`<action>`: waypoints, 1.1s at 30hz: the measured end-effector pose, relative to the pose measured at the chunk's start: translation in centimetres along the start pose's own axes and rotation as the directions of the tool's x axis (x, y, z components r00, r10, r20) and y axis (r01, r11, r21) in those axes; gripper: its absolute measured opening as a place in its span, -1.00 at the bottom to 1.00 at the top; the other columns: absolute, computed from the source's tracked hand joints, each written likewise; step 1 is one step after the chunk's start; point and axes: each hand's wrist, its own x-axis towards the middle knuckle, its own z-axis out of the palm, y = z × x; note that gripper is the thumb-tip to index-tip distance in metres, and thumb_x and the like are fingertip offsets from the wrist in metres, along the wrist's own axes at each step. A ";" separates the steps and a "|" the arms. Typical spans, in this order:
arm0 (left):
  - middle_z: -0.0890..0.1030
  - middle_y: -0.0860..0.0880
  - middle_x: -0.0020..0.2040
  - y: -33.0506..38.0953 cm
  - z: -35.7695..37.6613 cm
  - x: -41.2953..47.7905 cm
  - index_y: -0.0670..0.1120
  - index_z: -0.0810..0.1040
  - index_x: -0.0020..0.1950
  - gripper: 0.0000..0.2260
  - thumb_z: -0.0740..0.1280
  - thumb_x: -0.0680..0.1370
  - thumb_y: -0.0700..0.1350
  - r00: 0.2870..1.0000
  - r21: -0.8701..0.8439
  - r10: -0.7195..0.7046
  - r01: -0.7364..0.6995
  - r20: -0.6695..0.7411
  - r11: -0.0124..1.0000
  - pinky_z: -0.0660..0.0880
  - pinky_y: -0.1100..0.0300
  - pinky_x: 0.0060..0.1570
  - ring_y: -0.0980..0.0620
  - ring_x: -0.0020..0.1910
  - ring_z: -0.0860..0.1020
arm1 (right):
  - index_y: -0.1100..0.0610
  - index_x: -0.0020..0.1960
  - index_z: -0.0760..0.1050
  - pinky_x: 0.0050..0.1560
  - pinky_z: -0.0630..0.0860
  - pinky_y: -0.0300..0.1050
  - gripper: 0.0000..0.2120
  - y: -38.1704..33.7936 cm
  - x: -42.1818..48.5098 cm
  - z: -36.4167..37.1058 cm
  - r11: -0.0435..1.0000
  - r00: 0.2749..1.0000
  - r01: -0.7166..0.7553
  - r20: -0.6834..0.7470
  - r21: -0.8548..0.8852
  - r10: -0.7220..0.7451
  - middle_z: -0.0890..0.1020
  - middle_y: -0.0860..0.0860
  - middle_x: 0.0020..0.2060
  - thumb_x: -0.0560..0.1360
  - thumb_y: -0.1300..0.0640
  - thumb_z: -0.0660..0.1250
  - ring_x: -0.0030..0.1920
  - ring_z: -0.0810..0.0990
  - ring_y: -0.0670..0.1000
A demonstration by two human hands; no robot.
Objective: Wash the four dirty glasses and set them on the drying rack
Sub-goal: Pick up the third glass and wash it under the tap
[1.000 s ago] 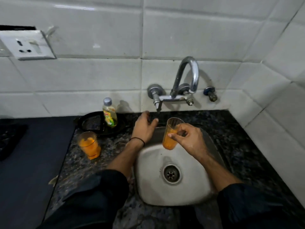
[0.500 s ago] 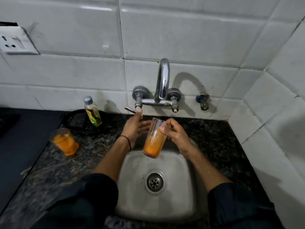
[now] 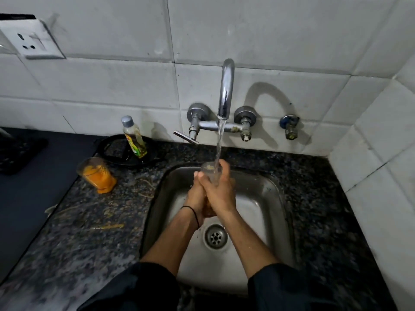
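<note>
glass [image 3: 210, 170] at frame centre, over the sink [image 3: 276, 198], upright or slightly tilted, mouth up under the water stream [image 3: 219, 149]; orange residue shows at the rim and low down between the palms; right hand [image 3: 222, 196] wraps the glass from the right, fingers curled round it; left hand [image 3: 196, 195] grips it from the left, fingertips [image 3: 198, 175] showing by the rim; both hands clamp the same glass, most of the body hidden; stream falls from the tap spout [image 3: 226, 86] into or just on the rim, cannot tell which; tap lever [image 3: 186, 137] juts left; drain [image 3: 215, 237] below the hands.

risks, as judgement: wet glass could slip down through the palms and hit the steel basin, caused by water on smooth walls; stream striking the rim rather than the mouth would spray onto the counter [image 3: 94, 232]; residue at the base may stay if only rinsed from above.

second glass [image 3: 98, 176] at left centre on the counter, part full of orange liquid, well apart from the hands, beside the black tray [image 3: 112, 149] and bottle [image 3: 134, 138]; a left elbow swing could knock it; other two glasses and drying rack not in view.
</note>
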 end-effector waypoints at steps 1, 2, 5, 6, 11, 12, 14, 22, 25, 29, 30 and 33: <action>0.67 -0.12 -0.08 -0.2 -0.4 -0.2 -0.11 0.62 0.09 -0.55 0.08 0.67 0.17 0.995 -0.083 -0.057 0.063 0.079 0.994 0.52 0.16 -0.11 0.00 -0.13 0.62 | -0.26 0.39 0.24 0.00 0.48 -0.11 -0.49 0.1 0.1 -0.2 1.000 1.000 -0.009 0.005 -0.004 0.009 0.49 0.00 0.13 0.51 -0.21 0.36 0.01 0.53 -0.01; 0.70 -0.12 -0.05 -0.5 -0.9 -0.2 -0.10 0.61 0.18 -0.50 0.08 0.64 0.24 0.985 -0.111 -0.097 0.113 0.140 0.987 0.54 0.12 -0.06 -0.01 -0.10 0.65 | -0.27 0.33 0.27 0.04 0.53 -0.05 -0.56 0.3 0.3 -0.4 1.000 1.000 -0.017 0.017 0.021 0.016 0.53 -0.03 0.11 0.51 -0.24 0.34 0.03 0.56 0.00; 0.72 -0.14 -0.01 -0.7 -2.4 -0.5 -0.04 0.64 0.17 -0.45 0.11 0.58 0.35 0.974 -0.056 -0.170 0.180 0.149 0.982 0.64 0.07 -0.14 -0.05 -0.12 0.71 | -0.20 0.14 0.43 0.07 0.61 0.09 -0.81 1.4 0.6 -0.8 0.962 0.994 -0.079 0.090 0.261 0.058 0.64 -0.03 0.05 0.61 -0.23 0.21 0.05 0.65 0.07; 0.72 -0.14 0.01 -0.8 -2.5 -0.1 -0.03 0.63 0.17 -0.45 0.12 0.56 0.36 0.977 -0.013 -0.172 0.175 0.127 0.984 0.64 0.06 -0.17 -0.06 -0.11 0.71 | -0.18 0.14 0.46 0.07 0.61 0.06 -0.81 1.8 0.5 -0.7 0.939 0.992 -0.112 0.088 0.324 0.087 0.64 -0.01 0.05 0.64 -0.21 0.15 0.05 0.65 0.07; 0.62 -0.06 0.23 -2.6 -2.1 1.1 0.17 0.52 0.31 -0.33 0.01 0.44 0.53 0.979 0.312 0.087 -0.026 -0.182 0.950 0.57 -0.16 0.14 -0.08 0.13 0.62 | -0.18 0.53 0.21 0.17 0.48 -0.09 -0.54 1.9 -0.8 0.9 0.955 0.996 -0.088 0.033 0.283 0.082 0.54 -0.14 0.21 0.65 -0.15 0.17 0.17 0.56 -0.06; 0.62 -0.05 0.25 -2.9 -2.1 1.1 0.17 0.52 0.31 -0.37 -0.02 0.48 0.49 0.969 0.354 0.154 -0.077 -0.194 0.932 0.54 -0.15 0.19 -0.06 0.16 0.60 | -0.17 0.51 0.21 0.13 0.50 -0.12 -0.51 1.7 -1.1 1.0 0.964 0.999 -0.050 0.005 0.261 0.051 0.58 -0.12 0.21 0.62 -0.14 0.26 0.15 0.59 -0.07; 0.61 -0.04 0.27 -2.9 -1.8 0.3 0.17 0.49 0.36 -0.54 0.00 0.62 0.31 0.974 0.359 0.191 -0.138 -0.119 0.923 0.54 -0.12 0.22 -0.01 0.19 0.60 | -0.16 0.36 0.28 -0.02 0.56 -0.13 -0.55 1.4 -0.9 0.7 0.959 0.994 -0.075 -0.057 0.273 0.094 0.63 -0.05 0.12 0.55 -0.21 0.33 0.05 0.64 -0.04; 0.67 -0.19 0.06 -0.6 -2.1 1.9 -0.05 0.63 0.07 -0.45 0.00 0.63 0.29 0.981 0.230 -0.140 0.168 -0.132 0.959 0.54 -0.12 0.17 -0.18 0.05 0.63 | -0.21 0.47 0.25 0.10 0.53 -0.02 -0.61 2.1 -1.4 0.6 0.951 0.996 -0.094 0.023 0.295 0.092 0.51 -0.03 0.27 0.66 -0.21 0.07 0.11 0.56 -0.07; 0.69 -0.16 0.07 -1.9 -2.1 2.5 -0.06 0.66 0.06 -0.35 -0.04 0.59 0.36 0.980 0.238 0.033 0.015 -0.197 0.971 0.54 -0.10 0.19 -0.13 0.06 0.64 | -0.20 0.49 0.20 0.23 0.50 0.00 -0.50 1.5 -1.5 1.4 0.994 0.999 0.031 -0.018 0.108 -0.029 0.51 -0.06 0.29 0.59 -0.13 0.27 0.19 0.55 -0.04; 0.52 0.10 0.29 -3.6 -1.5 0.1 0.21 0.33 0.47 -0.51 0.08 0.59 0.33 0.972 0.268 0.228 -0.235 0.058 0.934 0.51 -0.13 0.27 -0.01 0.27 0.55 | -0.03 0.11 0.47 0.04 0.61 0.04 -0.58 -0.1 -0.3 0.0 0.974 0.969 -0.106 -0.199 0.198 0.146 0.66 -0.02 -0.05 0.54 -0.37 0.21 -0.07 0.66 0.00; 0.46 0.13 0.32 -3.6 -1.5 0.1 0.22 0.21 0.54 -0.51 0.14 0.62 0.25 0.966 0.228 0.227 -0.250 0.121 0.941 0.52 -0.13 0.26 0.00 0.29 0.54 | 0.00 0.06 0.53 0.05 0.62 0.08 -0.52 -0.3 0.1 -0.5 0.943 0.969 -0.142 -0.153 0.302 0.194 0.68 0.02 -0.07 0.54 -0.40 0.15 -0.07 0.68 0.03; 0.58 -0.05 0.28 -1.7 -1.8 1.0 0.09 0.37 0.44 -0.49 0.26 0.56 0.27 0.986 0.147 0.039 -0.064 0.163 0.987 0.62 -0.13 0.04 -0.08 0.13 0.65 | 0.02 0.08 0.59 -0.08 0.65 0.04 -0.47 -0.6 0.0 -1.4 0.813 0.968 -0.232 0.043 0.534 0.248 0.71 0.12 -0.06 0.62 -0.34 0.03 -0.13 0.73 0.01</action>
